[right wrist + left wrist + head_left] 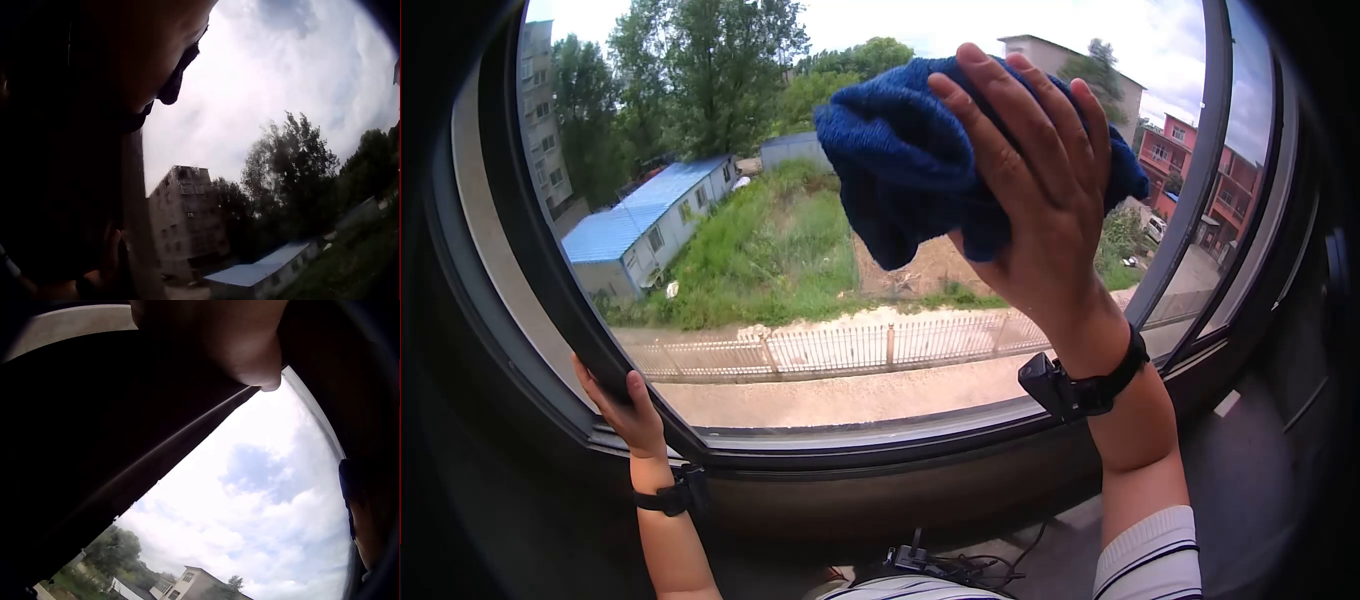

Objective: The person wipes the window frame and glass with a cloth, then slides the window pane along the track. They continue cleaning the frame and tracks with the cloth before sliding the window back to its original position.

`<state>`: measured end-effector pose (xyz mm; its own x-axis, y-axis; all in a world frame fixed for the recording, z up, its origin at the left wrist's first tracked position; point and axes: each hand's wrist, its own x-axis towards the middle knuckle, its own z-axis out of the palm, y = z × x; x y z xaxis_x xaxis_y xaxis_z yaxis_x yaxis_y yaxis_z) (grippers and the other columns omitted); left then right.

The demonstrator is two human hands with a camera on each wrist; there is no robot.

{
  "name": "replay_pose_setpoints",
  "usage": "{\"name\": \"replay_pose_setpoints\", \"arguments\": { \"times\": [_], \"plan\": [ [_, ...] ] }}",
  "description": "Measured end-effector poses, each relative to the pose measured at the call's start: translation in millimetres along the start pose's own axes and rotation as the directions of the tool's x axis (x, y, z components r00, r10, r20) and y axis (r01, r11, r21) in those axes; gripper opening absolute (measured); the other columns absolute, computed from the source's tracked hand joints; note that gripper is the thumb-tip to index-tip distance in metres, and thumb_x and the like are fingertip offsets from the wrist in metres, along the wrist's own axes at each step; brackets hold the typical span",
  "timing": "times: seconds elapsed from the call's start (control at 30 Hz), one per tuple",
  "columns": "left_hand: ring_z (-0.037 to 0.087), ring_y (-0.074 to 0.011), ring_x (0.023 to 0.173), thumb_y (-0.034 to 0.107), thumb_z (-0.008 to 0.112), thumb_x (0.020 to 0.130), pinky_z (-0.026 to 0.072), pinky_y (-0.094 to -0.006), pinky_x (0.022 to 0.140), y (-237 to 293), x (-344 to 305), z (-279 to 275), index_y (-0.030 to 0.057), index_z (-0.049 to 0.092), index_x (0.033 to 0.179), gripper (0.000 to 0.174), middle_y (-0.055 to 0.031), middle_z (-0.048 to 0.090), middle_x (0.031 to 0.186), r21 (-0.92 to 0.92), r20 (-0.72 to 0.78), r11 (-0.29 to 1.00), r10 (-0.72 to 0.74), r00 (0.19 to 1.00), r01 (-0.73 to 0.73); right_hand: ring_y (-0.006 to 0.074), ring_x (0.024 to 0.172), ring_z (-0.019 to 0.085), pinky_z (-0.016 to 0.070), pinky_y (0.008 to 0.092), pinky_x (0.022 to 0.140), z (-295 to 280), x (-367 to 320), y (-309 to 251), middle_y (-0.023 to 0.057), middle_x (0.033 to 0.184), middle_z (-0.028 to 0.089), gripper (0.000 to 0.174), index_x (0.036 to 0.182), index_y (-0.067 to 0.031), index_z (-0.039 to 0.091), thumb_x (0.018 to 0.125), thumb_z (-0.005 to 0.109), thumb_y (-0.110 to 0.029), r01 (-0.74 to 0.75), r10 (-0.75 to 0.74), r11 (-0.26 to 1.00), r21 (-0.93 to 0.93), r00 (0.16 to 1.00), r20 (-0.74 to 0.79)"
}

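A blue cloth [900, 150] lies bunched against the window pane [800, 300] at the upper middle of the head view. My right hand [1040, 190] presses it there with straight, slightly spread fingers. Parts of the cloth stick out beyond the hand on both sides. At lower left, my left hand [625, 410] grips the dark window frame [560, 260], its thumb on the pane side and its fingers on the other. The left wrist view shows part of this hand [231, 350] at the frame's edge. In the right wrist view, a dark edge of the cloth [178, 78] shows below the hand.
Below the pane runs a dark sill [850, 460]. Black cables [970, 570] with a plug lie at the bottom, near the person's striped clothing. Another frame post [1190, 200] stands to the right. Outside are a fence [890, 345], trees and buildings.
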<state>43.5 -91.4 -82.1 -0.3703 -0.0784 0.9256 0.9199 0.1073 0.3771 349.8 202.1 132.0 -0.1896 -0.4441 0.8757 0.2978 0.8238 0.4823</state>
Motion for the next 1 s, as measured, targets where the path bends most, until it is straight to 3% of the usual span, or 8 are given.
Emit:
{"name": "replay_pose_setpoints", "arguments": {
  "times": [0.07, 0.13, 0.23, 0.3, 0.4, 0.67, 0.73, 1.0],
  "plan": [
    [0.048, -0.0236, 0.120, 0.030, 0.058, 0.099, 0.0348, -0.0336, 0.104, 1.6, -0.9, 2.0, -0.0014, 0.020, 0.153, 0.073, -0.0153, 0.045, 0.140, -0.015, 0.005, 1.000, -0.002, 1.000, 0.002, 0.0196, 0.133, 0.048, 0.0223, 0.0454, 0.121, 4.0, -71.2, -44.2, -0.0044, 0.144, 0.052, 0.046, 0.137, -0.0281, 0.056, 0.092, 0.062, -0.031, 0.043, -0.052, 0.997, 0.060, 0.986, 0.156],
    [0.049, -0.0212, 0.114, 0.026, 0.056, 0.100, 0.0361, -0.0316, 0.101, 0.6, 0.5, 3.6, -0.0005, 0.021, 0.153, 0.069, -0.0129, 0.047, 0.136, -0.040, 0.008, 0.999, -0.002, 1.000, 0.002, 0.0171, 0.134, 0.046, 0.0220, 0.0452, 0.121, 1.2, -129.7, -77.8, -0.0063, 0.146, 0.050, 0.041, 0.137, -0.0298, 0.056, 0.096, 0.056, -0.031, 0.183, -0.207, 0.976, 0.116, 0.950, 0.236],
    [0.050, -0.0202, 0.111, 0.026, 0.057, 0.100, 0.0377, -0.0310, 0.099, -1.1, 1.7, 5.9, 0.0000, 0.022, 0.153, 0.069, -0.0122, 0.049, 0.133, -0.051, -0.003, 0.999, 0.019, 1.000, -0.019, 0.0158, 0.135, 0.046, 0.0215, 0.0448, 0.121, 0.3, -178.2, -98.0, -0.0073, 0.147, 0.048, 0.042, 0.139, -0.0295, 0.054, 0.097, 0.054, -0.029, 0.246, -0.267, 0.963, 0.110, 0.931, 0.248],
    [0.051, -0.0205, 0.111, 0.026, 0.058, 0.099, 0.0382, -0.0315, 0.099, -0.1, 1.6, 5.7, -0.0003, 0.022, 0.153, 0.069, -0.0127, 0.049, 0.133, -0.040, -0.005, 0.999, 0.023, 1.000, -0.023, 0.0157, 0.133, 0.047, 0.0209, 0.0468, 0.121, -6.1, -188.9, -96.6, -0.0100, 0.145, 0.049, 0.044, 0.138, -0.0347, 0.055, 0.094, 0.058, -0.030, 0.260, -0.287, 0.957, 0.131, 0.914, 0.288],
    [0.052, -0.0241, 0.115, 0.030, 0.061, 0.098, 0.0401, -0.0340, 0.100, -6.8, 1.8, 2.0, -0.0014, 0.019, 0.153, 0.076, -0.0176, 0.048, 0.138, 0.006, 0.012, 1.000, 0.020, 1.000, -0.020, 0.0155, 0.135, 0.046, 0.0206, 0.0446, 0.121, -14.2, -183.6, -87.9, -0.0070, 0.147, 0.048, 0.047, 0.141, -0.0291, 0.053, 0.094, 0.057, -0.025, 0.263, -0.312, 0.946, 0.192, 0.898, 0.311],
    [0.051, -0.0262, 0.120, 0.030, 0.060, 0.098, 0.0393, -0.0352, 0.102, -8.8, 2.8, 0.0, -0.0020, 0.022, 0.152, 0.073, -0.0198, 0.048, 0.139, 0.037, 0.012, 0.999, 0.020, 1.000, -0.021, 0.0144, 0.134, 0.047, 0.0219, 0.0436, 0.121, -22.0, -190.6, -73.0, -0.0080, 0.147, 0.049, 0.047, 0.140, -0.0305, 0.053, 0.093, 0.058, -0.027, 0.289, -0.347, 0.935, 0.205, 0.865, 0.364],
    [0.051, -0.0252, 0.117, 0.028, 0.056, 0.101, 0.0380, -0.0340, 0.103, -5.0, 4.4, 1.6, -0.0017, 0.023, 0.152, 0.068, -0.0173, 0.048, 0.137, 0.092, -0.012, 0.992, 0.091, 0.996, -0.089, 0.0137, 0.133, 0.047, 0.0229, 0.0427, 0.120, -16.9, -195.1, -74.4, -0.0088, 0.146, 0.049, 0.046, 0.139, -0.0308, 0.054, 0.094, 0.058, -0.027, 0.298, -0.343, 0.936, 0.186, 0.891, 0.298],
    [0.043, -0.0293, 0.132, 0.031, 0.056, 0.100, 0.0316, -0.0370, 0.110, -8.2, -3.8, -5.1, -0.0036, 0.020, 0.152, 0.072, -0.0205, 0.040, 0.147, 0.095, 0.019, 0.995, -0.018, 1.000, 0.017, 0.0134, 0.133, 0.047, 0.0230, 0.0427, 0.120, -20.1, -199.6, -78.5, -0.0089, 0.145, 0.050, 0.046, 0.139, -0.0304, 0.053, 0.094, 0.059, -0.026, 0.274, -0.318, 0.944, 0.183, 0.902, 0.291]
  ]
}}
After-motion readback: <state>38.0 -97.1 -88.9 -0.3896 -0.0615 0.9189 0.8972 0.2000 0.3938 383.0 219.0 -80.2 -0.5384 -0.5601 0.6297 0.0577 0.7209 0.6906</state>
